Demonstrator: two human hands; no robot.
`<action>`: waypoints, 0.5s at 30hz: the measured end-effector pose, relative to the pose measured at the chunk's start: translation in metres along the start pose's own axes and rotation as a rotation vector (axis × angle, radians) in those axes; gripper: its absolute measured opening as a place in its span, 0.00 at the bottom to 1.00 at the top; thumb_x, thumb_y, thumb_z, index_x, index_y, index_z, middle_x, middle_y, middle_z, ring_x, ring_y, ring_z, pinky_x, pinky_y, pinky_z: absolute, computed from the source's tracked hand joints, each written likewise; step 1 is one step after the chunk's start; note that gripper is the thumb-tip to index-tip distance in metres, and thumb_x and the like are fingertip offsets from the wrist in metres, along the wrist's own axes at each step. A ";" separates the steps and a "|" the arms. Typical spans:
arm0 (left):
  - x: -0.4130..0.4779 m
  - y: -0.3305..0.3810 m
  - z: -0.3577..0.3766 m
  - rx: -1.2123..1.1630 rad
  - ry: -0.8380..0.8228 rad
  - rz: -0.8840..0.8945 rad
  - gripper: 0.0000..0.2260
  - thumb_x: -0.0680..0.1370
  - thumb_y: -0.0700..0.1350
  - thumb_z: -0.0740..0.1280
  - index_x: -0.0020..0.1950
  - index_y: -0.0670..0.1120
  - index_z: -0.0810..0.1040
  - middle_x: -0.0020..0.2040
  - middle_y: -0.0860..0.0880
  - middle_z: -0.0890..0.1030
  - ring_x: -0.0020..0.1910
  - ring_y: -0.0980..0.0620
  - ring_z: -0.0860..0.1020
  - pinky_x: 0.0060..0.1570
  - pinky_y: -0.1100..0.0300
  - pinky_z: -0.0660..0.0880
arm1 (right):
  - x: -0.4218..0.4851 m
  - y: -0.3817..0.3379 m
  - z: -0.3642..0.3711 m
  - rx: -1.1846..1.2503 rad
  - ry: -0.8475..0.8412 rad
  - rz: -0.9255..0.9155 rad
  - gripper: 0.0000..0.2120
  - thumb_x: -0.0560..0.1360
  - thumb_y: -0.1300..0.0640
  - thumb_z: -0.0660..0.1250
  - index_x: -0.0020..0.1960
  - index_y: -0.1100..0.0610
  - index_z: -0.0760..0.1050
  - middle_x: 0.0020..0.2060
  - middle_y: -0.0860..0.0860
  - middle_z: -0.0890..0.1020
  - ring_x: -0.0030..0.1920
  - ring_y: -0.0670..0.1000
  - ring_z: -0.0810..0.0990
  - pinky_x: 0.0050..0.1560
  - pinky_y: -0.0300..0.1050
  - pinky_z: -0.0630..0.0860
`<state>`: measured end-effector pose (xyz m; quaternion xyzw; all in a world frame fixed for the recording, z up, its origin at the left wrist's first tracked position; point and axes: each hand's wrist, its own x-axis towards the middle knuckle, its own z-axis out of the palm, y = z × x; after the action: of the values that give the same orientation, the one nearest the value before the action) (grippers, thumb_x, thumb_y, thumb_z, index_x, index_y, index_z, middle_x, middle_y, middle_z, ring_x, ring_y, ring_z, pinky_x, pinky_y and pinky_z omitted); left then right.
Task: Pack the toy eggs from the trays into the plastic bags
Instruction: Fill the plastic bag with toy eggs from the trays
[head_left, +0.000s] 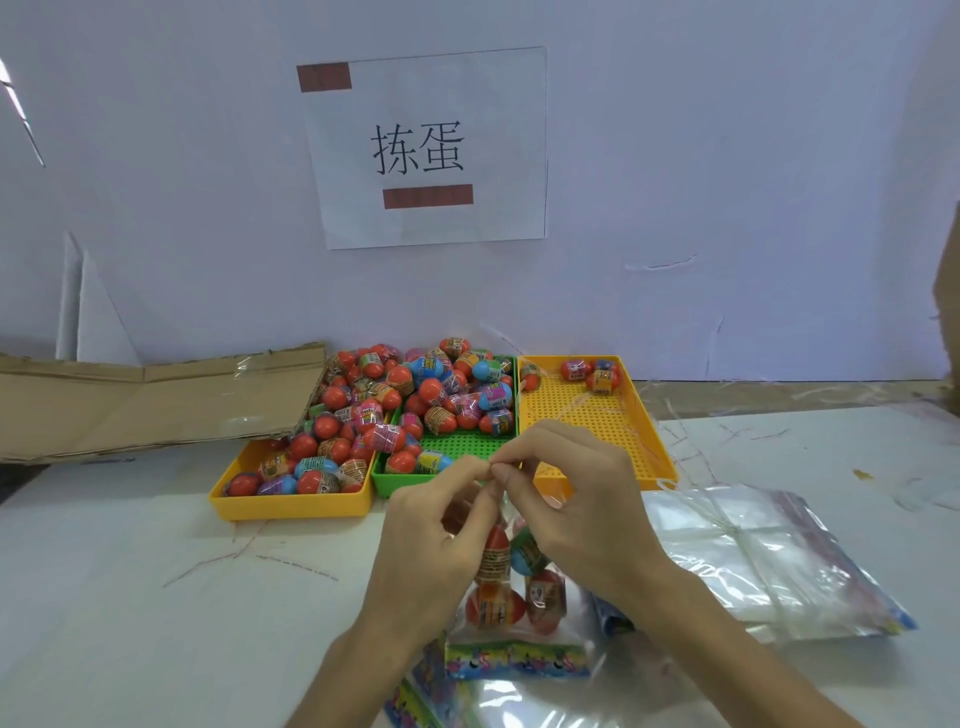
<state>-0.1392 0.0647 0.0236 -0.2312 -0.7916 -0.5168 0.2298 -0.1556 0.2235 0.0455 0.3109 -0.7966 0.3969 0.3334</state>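
Head view. A clear bag (511, 597) stands upright on the bench (156, 597) between the two hands, with about five eggs (493, 608) visible inside it above a printed band along its bottom edge. The left hand (436, 535) and the right hand (571, 499) meet at the bag's top, each pinching the mouth between thumb and forefinger; the remaining fingers are curled loosely. The fingertips touch one another directly above the eggs, so the bag hangs below and between the palms. Whether the mouth is sealed cannot be told, as the fingers cover it.

Behind the hands three trays stand side by side, touching. The left tray (291, 506), yellow, is heaped with eggs; the middle tray (400, 486), green, is full at the back and bare at its near end; the right tray (597, 415), yellow, holds three eggs at its far end. The right hand overlaps the near edges of the middle and right trays.

A stack of empty bags (753, 561) lies flat to the right of the hands. More printed bags (426, 696) lie under the held bag. Flattened cardboard (145, 400) lies at the left, and a paper sign (426, 145) hangs on the wall.
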 end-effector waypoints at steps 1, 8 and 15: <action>0.000 0.000 0.000 0.006 0.001 0.000 0.07 0.80 0.54 0.62 0.54 0.61 0.80 0.36 0.49 0.82 0.34 0.46 0.81 0.33 0.41 0.77 | 0.000 0.000 0.000 -0.009 0.001 0.001 0.03 0.76 0.60 0.71 0.46 0.54 0.82 0.39 0.42 0.81 0.42 0.42 0.78 0.47 0.43 0.75; -0.001 0.001 0.002 0.043 -0.019 0.015 0.07 0.81 0.53 0.63 0.50 0.57 0.80 0.36 0.54 0.81 0.34 0.49 0.80 0.33 0.46 0.76 | 0.002 0.002 -0.002 0.006 -0.016 0.054 0.04 0.76 0.62 0.70 0.45 0.54 0.78 0.39 0.42 0.78 0.41 0.45 0.77 0.44 0.44 0.76; -0.002 -0.002 0.001 0.018 0.006 -0.026 0.07 0.81 0.53 0.61 0.49 0.58 0.79 0.34 0.49 0.78 0.32 0.47 0.76 0.32 0.43 0.73 | 0.001 0.003 -0.001 0.060 -0.103 0.056 0.03 0.76 0.53 0.70 0.49 0.51 0.82 0.43 0.41 0.81 0.44 0.45 0.79 0.47 0.50 0.77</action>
<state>-0.1394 0.0649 0.0203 -0.2174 -0.7983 -0.5135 0.2276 -0.1582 0.2252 0.0458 0.3182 -0.8088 0.4135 0.2712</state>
